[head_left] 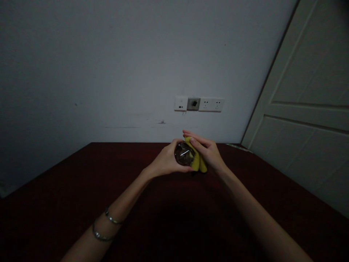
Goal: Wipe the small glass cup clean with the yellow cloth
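Observation:
A round, clear glass vessel [183, 154], perhaps a cup or jar, is held up over the dark red table. My left hand [169, 157] curves around its left side, thumb and fingers closed on it. Pressed against the vessel's right side is a folded yellow cloth [195, 163]. My right hand [207, 150] grips this cloth, with the thumb on top and the fingers stretched along the far side. The cloth and fingers cover part of the glass, so its full shape is hidden.
The dark red table [114, 171] meets a pale wall with a row of sockets [211, 104]. To the right stands a panelled white door [305, 109]. A thin printed strip [240, 147] lies at the table's far right edge. Light is dim.

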{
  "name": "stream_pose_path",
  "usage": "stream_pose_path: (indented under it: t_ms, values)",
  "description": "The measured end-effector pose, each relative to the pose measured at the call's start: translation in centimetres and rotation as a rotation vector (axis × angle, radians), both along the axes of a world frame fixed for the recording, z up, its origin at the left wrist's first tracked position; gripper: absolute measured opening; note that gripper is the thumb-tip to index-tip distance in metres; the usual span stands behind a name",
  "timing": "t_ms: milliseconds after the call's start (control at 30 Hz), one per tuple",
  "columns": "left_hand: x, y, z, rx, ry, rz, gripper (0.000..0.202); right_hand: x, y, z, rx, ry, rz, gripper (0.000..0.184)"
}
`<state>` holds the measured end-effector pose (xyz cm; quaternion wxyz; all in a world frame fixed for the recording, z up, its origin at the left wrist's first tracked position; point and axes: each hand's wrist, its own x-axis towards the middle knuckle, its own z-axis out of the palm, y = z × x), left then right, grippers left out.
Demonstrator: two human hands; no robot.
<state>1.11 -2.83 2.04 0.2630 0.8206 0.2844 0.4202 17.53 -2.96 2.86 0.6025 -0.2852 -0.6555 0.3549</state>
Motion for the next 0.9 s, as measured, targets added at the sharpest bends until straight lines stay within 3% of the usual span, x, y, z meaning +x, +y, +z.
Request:
stream_pose_path:
  t_ms: [133, 300, 533, 700, 900]
  values:
    - [0.0, 0.0, 0.3, -0.137, -0.082, -0.047, 0.072, 0.2, -0.1, -0.2, -0.02, 0.026, 0.044, 0.03]
    - [0.0, 0.3, 0.5, -0.411, -0.193, -0.114, 0.058, 1.3, -0.5, -0.1, 0.174, -0.169, 0.145, 0.05]
    - [-0.4, 0.5, 0.6, -0.626, -0.21, -0.223, 0.043, 1.0, -2.3, 0.6, 0.488, -0.564, -0.039, 0.081]
    - [-0.4, 0.7, 0.3, -0.708, -0.212, -0.209, 0.046, 0.7, -2.1, 0.1, 0.55, -0.65, -0.051, 0.088]
    - [-0.9, 1.1, -0.1, -0.701, -0.165, -0.221, 0.057, 0.7, -1.0, -0.6, 0.493, -0.544, -0.093, 0.082]
